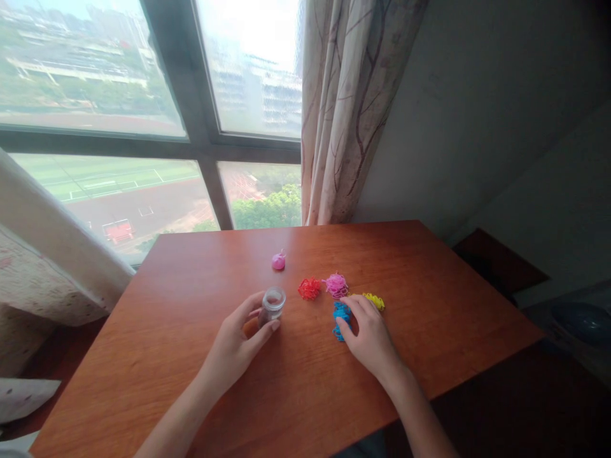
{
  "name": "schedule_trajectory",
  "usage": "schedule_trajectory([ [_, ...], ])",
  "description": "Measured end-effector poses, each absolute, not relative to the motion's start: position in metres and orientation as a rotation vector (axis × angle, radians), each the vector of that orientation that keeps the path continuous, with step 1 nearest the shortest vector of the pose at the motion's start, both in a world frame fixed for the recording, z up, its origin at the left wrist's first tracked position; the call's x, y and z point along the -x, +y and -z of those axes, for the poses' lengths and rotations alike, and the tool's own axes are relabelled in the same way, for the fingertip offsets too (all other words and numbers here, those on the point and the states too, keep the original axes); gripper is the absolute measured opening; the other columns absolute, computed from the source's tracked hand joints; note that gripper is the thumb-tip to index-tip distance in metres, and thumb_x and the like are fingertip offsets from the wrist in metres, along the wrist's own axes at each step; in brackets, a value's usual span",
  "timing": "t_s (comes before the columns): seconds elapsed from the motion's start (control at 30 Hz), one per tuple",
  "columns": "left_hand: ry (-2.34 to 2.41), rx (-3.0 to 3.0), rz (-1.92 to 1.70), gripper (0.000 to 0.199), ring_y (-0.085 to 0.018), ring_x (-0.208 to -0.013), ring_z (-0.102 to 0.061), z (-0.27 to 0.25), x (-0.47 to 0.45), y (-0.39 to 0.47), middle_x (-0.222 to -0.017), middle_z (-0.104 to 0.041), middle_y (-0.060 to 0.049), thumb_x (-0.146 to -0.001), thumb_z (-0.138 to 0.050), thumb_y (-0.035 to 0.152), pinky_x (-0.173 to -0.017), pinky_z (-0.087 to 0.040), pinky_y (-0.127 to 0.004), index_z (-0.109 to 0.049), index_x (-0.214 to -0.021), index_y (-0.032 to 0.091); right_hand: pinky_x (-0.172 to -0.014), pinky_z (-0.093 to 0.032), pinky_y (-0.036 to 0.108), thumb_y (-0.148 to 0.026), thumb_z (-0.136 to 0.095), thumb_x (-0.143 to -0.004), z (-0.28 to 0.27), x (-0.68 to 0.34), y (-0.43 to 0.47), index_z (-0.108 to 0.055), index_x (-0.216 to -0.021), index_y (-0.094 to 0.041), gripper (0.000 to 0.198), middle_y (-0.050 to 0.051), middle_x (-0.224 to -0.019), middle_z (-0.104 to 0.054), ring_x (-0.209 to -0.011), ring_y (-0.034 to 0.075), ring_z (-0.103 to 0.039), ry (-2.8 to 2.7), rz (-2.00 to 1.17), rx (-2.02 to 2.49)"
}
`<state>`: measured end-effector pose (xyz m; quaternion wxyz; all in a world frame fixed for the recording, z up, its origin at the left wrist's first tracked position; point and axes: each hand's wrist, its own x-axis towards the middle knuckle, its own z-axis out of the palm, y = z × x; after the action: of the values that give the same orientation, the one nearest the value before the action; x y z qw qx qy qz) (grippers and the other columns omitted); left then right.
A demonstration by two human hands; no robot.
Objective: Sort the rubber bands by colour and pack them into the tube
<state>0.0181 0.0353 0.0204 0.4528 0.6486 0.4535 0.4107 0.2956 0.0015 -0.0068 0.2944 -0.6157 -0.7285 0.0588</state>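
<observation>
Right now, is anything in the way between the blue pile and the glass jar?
Nothing visible stands on the table between the blue pile and the glass jar in the left hand. The red pile lies off that line, farther back.

Left fingers (249, 306) cupped, right fingers (365, 306) bent

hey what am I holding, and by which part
Your left hand holds the glass jar around its body. Your right hand is at the blue strands; whether it grips them cannot be told.
</observation>
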Motion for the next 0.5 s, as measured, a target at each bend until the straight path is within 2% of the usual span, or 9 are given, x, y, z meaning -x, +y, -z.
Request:
schedule_trajectory([
  [0.3,1.109,-1.645,-1.004,0.036,-0.024,-0.106,-0.068,-0.0166,-0.0159,0.0361,-0.114,-0.071,-0.004,-0.085,-0.066,0.029,-0.104,-0.050,-0.041,-0.060,-0.120,0.024,-0.091,-0.047,0.041,-0.026,-0.054,-0.089,0.0054,-0.2913,0.0008,-0.058,-0.118,-0.016,0.031,0.012,-0.111,-0.061,-0.103,0.026,-0.057,-1.957,-0.130,1.641],
  [0.5,1.108,-1.657,-0.981,0.036,-0.023,-0.107,-0.068,-0.0167,-0.0161,0.0361,-0.116,-0.071,-0.004,-0.086,-0.065,0.029,-0.103,-0.051,-0.039,-0.059,-0.122,0.024,-0.081,-0.048,0.035,-0.015,-0.044,-0.091,0.0059,-0.2993,-0.0018,-0.066,-0.099,-0.016,0.023,0.011,-0.095,-0.067,-0.089,0.024,-0.062,-1.792,0.027,1.876],
])
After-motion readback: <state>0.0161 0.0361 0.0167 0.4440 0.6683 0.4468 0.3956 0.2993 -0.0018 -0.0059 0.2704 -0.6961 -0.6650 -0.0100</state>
